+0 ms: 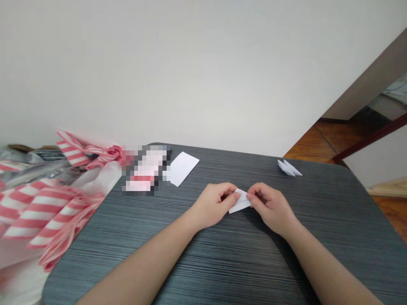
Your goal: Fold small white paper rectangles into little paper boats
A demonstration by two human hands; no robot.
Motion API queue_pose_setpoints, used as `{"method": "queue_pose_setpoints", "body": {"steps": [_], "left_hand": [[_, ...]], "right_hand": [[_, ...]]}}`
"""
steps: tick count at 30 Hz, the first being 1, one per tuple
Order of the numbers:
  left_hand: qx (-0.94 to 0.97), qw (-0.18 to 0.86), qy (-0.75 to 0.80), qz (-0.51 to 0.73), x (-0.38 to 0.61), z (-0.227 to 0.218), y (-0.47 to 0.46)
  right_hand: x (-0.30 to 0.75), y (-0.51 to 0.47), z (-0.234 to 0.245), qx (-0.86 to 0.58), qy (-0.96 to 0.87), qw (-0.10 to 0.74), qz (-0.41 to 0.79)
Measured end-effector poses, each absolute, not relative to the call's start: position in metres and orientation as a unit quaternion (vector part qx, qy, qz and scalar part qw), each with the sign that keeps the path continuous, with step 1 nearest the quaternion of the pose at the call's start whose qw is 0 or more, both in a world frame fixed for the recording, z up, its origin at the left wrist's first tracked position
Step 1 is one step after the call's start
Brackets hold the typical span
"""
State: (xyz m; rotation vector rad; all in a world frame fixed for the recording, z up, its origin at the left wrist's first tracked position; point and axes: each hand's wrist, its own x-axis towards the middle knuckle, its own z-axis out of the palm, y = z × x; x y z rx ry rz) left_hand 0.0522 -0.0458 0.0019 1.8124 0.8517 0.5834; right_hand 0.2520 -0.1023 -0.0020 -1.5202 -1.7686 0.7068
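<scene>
Both my hands rest on a dark grey striped table (222,262) and pinch a small white folded piece of paper (241,202) between them. My left hand (216,204) grips its left side with curled fingers and the thumb on top. Closed on the paper's right end, my right hand (270,205) hides part of it. The paper lies low, touching or just above the tabletop.
A flat white paper rectangle (182,167) lies at the table's far left. A small folded white paper piece (288,168) sits at the far right. Red-and-white striped plastic bags (47,203) crowd the table's left edge. A white wall stands right behind the table.
</scene>
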Motion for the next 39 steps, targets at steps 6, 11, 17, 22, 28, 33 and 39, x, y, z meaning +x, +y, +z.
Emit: {"method": "queue_pose_setpoints", "body": {"steps": [6, 11, 17, 22, 28, 33, 39], "left_hand": [[0.738, 0.548, 0.318, 0.233, 0.052, 0.004, -0.049], [0.747, 0.526, 0.334, 0.229, 0.053, 0.001, -0.047], [0.762, 0.496, 0.346, 0.232, 0.053, 0.003, -0.046], [0.766, 0.495, 0.338, 0.231, 0.053, 0.004, -0.046], [0.766, 0.496, 0.33, 0.243, 0.053, 0.002, -0.046], [0.757, 0.495, 0.346, 0.249, 0.053, 0.001, -0.045], [0.761, 0.486, 0.359, 0.237, 0.053, 0.004, -0.045]], "right_hand": [[0.251, -0.102, -0.005, -0.596, -0.67, 0.362, 0.254], [0.251, -0.103, -0.003, -0.595, -0.67, 0.364, 0.255], [0.252, -0.104, -0.012, -0.577, -0.635, 0.404, 0.317], [0.253, -0.103, -0.016, -0.542, -0.613, 0.419, 0.394], [0.252, -0.103, -0.008, -0.586, -0.617, 0.327, 0.41], [0.253, -0.104, -0.006, -0.6, -0.599, 0.336, 0.41], [0.254, -0.103, -0.005, -0.601, -0.565, 0.368, 0.43]]}}
